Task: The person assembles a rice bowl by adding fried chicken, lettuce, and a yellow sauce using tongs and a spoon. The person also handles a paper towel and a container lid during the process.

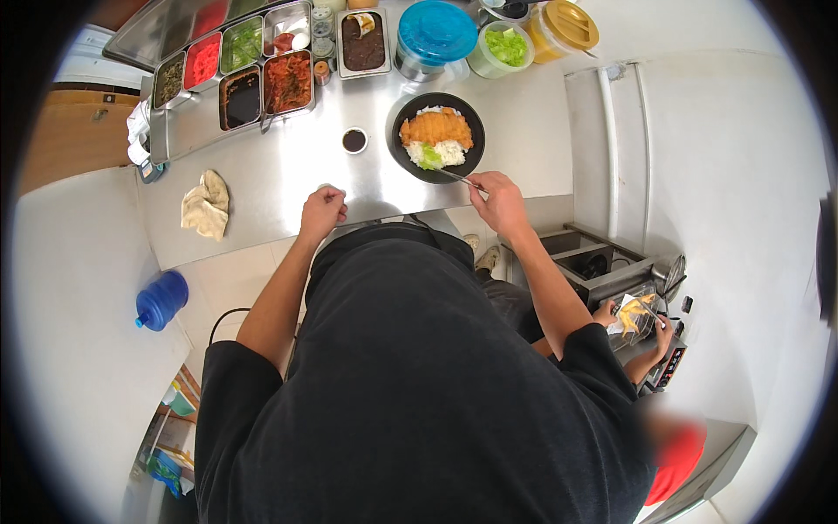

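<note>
Head view: my right hand [499, 199] pinches a pair of slim metal tongs [461, 179], fingers closed around the handle end, with the tips reaching over the near rim of the black bowl [404, 155]. The bowl sits on the steel counter [288, 175], just ahead of me and slightly to my right. It holds white rice [450, 152], a breaded fried cutlet [436, 128] laid across the top, and a piece of green lettuce [429, 158] at the near edge, right by the tong tips.

My left hand [323, 210] rests on the counter edge with its fingers curled into a loose fist; I cannot tell whether anything is inside it. A small cup of dark sauce [354, 140] stands between that hand and the bowl, apart from both.

To do this placement well, I judge that the tongs should stay low and nearly flat, the pinch light enough not to crush the leaf, and the tips clear of the cutlet's crust. The left hand should steady me without nudging the sauce cup.

A crumpled cloth [206, 204] lies well to the left.
</note>
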Action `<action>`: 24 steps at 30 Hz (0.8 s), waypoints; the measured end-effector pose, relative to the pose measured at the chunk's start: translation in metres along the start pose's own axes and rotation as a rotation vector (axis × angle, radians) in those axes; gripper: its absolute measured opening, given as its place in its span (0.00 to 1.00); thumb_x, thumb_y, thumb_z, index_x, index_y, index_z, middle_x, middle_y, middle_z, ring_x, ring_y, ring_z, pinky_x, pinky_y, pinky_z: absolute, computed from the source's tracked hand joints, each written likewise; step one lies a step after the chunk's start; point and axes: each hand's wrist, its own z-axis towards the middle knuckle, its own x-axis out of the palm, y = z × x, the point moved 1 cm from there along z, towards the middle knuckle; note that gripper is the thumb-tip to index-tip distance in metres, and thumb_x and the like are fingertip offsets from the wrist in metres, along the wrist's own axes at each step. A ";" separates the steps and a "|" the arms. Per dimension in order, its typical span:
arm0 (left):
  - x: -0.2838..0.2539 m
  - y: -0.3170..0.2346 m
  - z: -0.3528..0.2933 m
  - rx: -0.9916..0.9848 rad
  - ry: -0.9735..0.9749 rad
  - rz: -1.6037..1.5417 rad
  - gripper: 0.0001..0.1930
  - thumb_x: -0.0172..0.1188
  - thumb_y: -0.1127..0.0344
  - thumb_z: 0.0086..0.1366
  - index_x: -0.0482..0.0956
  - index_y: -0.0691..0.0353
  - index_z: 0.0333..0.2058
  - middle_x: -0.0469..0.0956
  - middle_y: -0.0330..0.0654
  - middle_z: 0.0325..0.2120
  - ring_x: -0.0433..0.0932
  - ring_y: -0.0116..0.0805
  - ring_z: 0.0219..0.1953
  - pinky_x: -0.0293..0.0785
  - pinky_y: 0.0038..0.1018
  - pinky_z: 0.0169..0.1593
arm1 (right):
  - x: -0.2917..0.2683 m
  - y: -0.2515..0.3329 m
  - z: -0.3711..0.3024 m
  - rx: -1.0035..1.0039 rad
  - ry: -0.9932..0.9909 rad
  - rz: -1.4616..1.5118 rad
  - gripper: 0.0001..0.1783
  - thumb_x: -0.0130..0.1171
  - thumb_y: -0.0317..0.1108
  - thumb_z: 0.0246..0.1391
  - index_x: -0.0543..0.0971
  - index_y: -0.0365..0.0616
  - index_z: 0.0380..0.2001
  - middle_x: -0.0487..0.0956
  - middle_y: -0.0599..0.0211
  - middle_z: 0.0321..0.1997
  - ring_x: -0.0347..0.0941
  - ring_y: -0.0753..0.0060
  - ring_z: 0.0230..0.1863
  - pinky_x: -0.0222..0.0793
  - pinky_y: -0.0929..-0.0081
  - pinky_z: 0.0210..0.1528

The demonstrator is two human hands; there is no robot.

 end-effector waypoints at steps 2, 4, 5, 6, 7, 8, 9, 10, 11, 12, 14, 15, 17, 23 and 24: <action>0.000 0.000 -0.001 -0.004 0.000 -0.001 0.09 0.56 0.68 0.66 0.80 0.68 0.38 0.81 0.42 0.23 0.80 0.28 0.21 0.77 0.25 0.28 | 0.000 0.003 0.000 0.032 -0.037 0.079 0.15 0.66 0.29 0.50 0.82 0.39 0.43 0.83 0.57 0.40 0.78 0.54 0.43 0.73 0.60 0.50; 0.000 0.000 -0.001 -0.004 -0.008 0.009 0.09 0.56 0.68 0.66 0.80 0.68 0.38 0.81 0.42 0.23 0.80 0.28 0.21 0.77 0.25 0.28 | 0.001 0.006 0.002 0.013 -0.090 0.084 0.15 0.66 0.28 0.50 0.82 0.39 0.43 0.83 0.57 0.40 0.78 0.55 0.43 0.74 0.62 0.49; 0.000 -0.001 -0.001 -0.002 -0.007 0.014 0.09 0.56 0.68 0.66 0.80 0.68 0.38 0.81 0.42 0.23 0.80 0.28 0.21 0.77 0.25 0.28 | 0.002 0.008 0.004 -0.035 -0.130 0.054 0.15 0.66 0.28 0.50 0.82 0.39 0.43 0.83 0.57 0.41 0.79 0.56 0.42 0.75 0.63 0.48; 0.000 -0.001 -0.001 -0.003 -0.011 0.010 0.09 0.56 0.68 0.66 0.80 0.68 0.38 0.81 0.42 0.23 0.80 0.28 0.21 0.77 0.25 0.28 | 0.004 0.009 0.006 -0.083 -0.169 0.025 0.15 0.66 0.28 0.50 0.82 0.40 0.44 0.83 0.57 0.41 0.79 0.58 0.41 0.76 0.64 0.47; 0.000 -0.001 -0.001 -0.001 -0.013 0.007 0.09 0.56 0.68 0.66 0.80 0.68 0.37 0.81 0.42 0.23 0.80 0.28 0.21 0.77 0.25 0.28 | 0.007 0.009 0.008 -0.094 -0.175 -0.003 0.15 0.66 0.28 0.50 0.82 0.40 0.44 0.83 0.57 0.41 0.79 0.58 0.41 0.76 0.64 0.47; 0.000 -0.001 -0.002 -0.010 -0.013 0.005 0.09 0.56 0.68 0.66 0.80 0.68 0.37 0.81 0.42 0.23 0.80 0.28 0.21 0.77 0.25 0.28 | 0.010 0.009 0.009 -0.104 -0.182 -0.030 0.16 0.66 0.28 0.50 0.82 0.40 0.44 0.83 0.57 0.41 0.79 0.58 0.41 0.76 0.64 0.47; 0.000 -0.001 -0.002 0.001 -0.018 0.004 0.09 0.56 0.68 0.66 0.80 0.68 0.37 0.80 0.42 0.23 0.80 0.28 0.21 0.77 0.25 0.28 | 0.012 0.009 0.011 -0.114 -0.192 -0.060 0.16 0.66 0.28 0.50 0.82 0.40 0.44 0.83 0.57 0.41 0.79 0.58 0.41 0.76 0.64 0.48; 0.000 -0.001 -0.002 0.001 -0.020 0.003 0.09 0.56 0.68 0.67 0.80 0.68 0.37 0.80 0.42 0.23 0.80 0.28 0.21 0.77 0.25 0.27 | 0.015 0.008 0.012 -0.104 -0.179 -0.039 0.15 0.66 0.28 0.51 0.82 0.39 0.43 0.83 0.56 0.40 0.78 0.56 0.42 0.75 0.63 0.49; 0.000 -0.001 -0.003 0.000 -0.022 0.002 0.09 0.56 0.68 0.67 0.80 0.68 0.37 0.80 0.42 0.22 0.80 0.28 0.21 0.77 0.25 0.27 | 0.017 0.008 0.013 -0.096 -0.170 -0.019 0.14 0.65 0.29 0.51 0.82 0.37 0.42 0.82 0.55 0.40 0.78 0.54 0.44 0.74 0.62 0.51; 0.001 -0.001 -0.002 0.001 -0.019 -0.001 0.09 0.56 0.68 0.67 0.80 0.68 0.37 0.80 0.42 0.22 0.80 0.28 0.21 0.77 0.25 0.27 | 0.018 0.007 0.013 -0.087 -0.160 0.001 0.13 0.65 0.29 0.52 0.82 0.36 0.41 0.82 0.54 0.40 0.77 0.52 0.46 0.73 0.60 0.52; 0.001 -0.001 -0.003 -0.005 -0.019 -0.003 0.09 0.56 0.68 0.67 0.80 0.68 0.37 0.80 0.42 0.22 0.80 0.28 0.21 0.77 0.25 0.27 | 0.018 0.006 0.010 -0.063 -0.116 0.008 0.12 0.65 0.29 0.52 0.82 0.37 0.40 0.82 0.55 0.38 0.78 0.53 0.44 0.73 0.61 0.51; 0.000 -0.002 -0.003 0.001 -0.021 -0.006 0.09 0.56 0.68 0.67 0.80 0.68 0.37 0.80 0.42 0.22 0.80 0.28 0.21 0.77 0.25 0.27 | 0.017 0.006 0.009 -0.044 -0.095 0.013 0.11 0.64 0.28 0.52 0.82 0.37 0.39 0.83 0.55 0.38 0.78 0.54 0.44 0.74 0.61 0.50; 0.001 -0.002 -0.004 -0.005 -0.024 -0.004 0.09 0.56 0.68 0.67 0.80 0.68 0.37 0.80 0.42 0.22 0.80 0.28 0.21 0.76 0.25 0.27 | 0.012 0.007 0.003 0.036 -0.090 0.108 0.10 0.64 0.28 0.52 0.83 0.38 0.38 0.83 0.56 0.37 0.79 0.55 0.42 0.75 0.62 0.49; 0.001 -0.002 -0.003 -0.003 -0.031 0.013 0.08 0.57 0.68 0.67 0.80 0.68 0.37 0.80 0.42 0.22 0.79 0.27 0.20 0.76 0.25 0.27 | 0.007 0.008 0.008 0.087 -0.201 0.163 0.11 0.64 0.27 0.52 0.83 0.37 0.40 0.83 0.55 0.39 0.80 0.57 0.39 0.77 0.65 0.45; 0.001 -0.001 -0.003 0.001 -0.026 0.006 0.08 0.56 0.68 0.67 0.80 0.67 0.37 0.80 0.42 0.22 0.79 0.27 0.20 0.76 0.25 0.27 | 0.008 0.007 0.012 0.062 -0.216 0.139 0.11 0.64 0.26 0.52 0.83 0.36 0.41 0.83 0.54 0.40 0.81 0.58 0.38 0.77 0.67 0.44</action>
